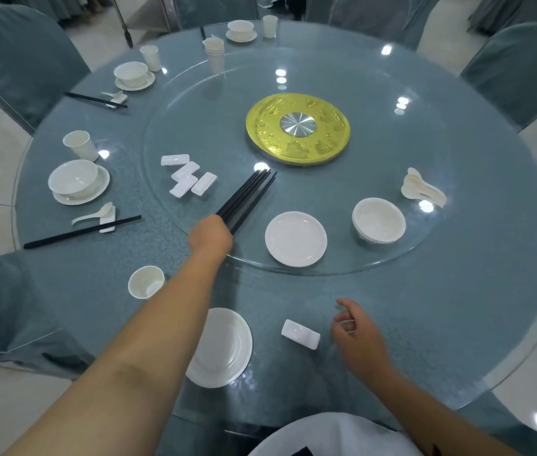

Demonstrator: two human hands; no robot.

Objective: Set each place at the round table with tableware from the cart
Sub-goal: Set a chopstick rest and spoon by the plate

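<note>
The left hand (210, 236) reaches over the near-left rim of the glass turntable (425, 245) and grips the near ends of a bundle of black chopsticks (249, 199), whose tips point toward the gold centre disc (297, 128). The right hand (354, 327) hovers near the surface's (458, 340) near edge, fingers loosely curled, holding nothing, just right of a white chopstick rest (300, 334). A white plate (224, 347) lies left of that rest, partly under the left forearm, with a paper cup (146, 282) further left
</note>
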